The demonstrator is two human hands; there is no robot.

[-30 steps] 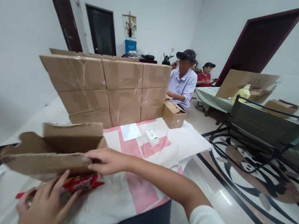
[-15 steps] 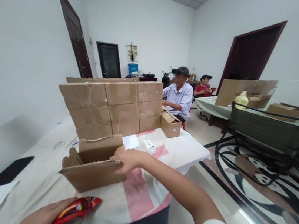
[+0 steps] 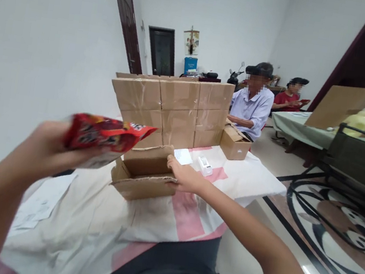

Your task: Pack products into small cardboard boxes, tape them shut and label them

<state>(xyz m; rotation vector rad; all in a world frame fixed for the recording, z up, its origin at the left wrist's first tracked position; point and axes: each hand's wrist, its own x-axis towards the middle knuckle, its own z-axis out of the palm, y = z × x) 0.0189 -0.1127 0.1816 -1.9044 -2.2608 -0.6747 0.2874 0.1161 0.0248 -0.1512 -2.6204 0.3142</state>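
Note:
A red snack packet (image 3: 104, 133) is gripped in my left hand (image 3: 53, 143), raised left of and above an open cardboard box (image 3: 144, 186). The packet is slightly blurred. My right hand (image 3: 185, 174) grips the right end of that box, fingers over its rim. The box's flaps stand up with ragged edges, and the part of its inside that shows looks bare. Just right of my right hand, a white tape dispenser (image 3: 204, 166) and a sheet of paper with writing (image 3: 183, 156) lie on the cloth.
Stacked cardboard boxes (image 3: 179, 109) form a wall behind the open box. A smaller carton (image 3: 235, 144) stands at their right end. Papers (image 3: 42, 201) lie at the left on the tablecloth (image 3: 95, 215). One person (image 3: 252, 101) sits beyond the stack, another (image 3: 287, 98) farther back.
My left hand has lifted the red packet from low beside the table edge up toward the open box. My right hand stays on the box. The view has shifted left.

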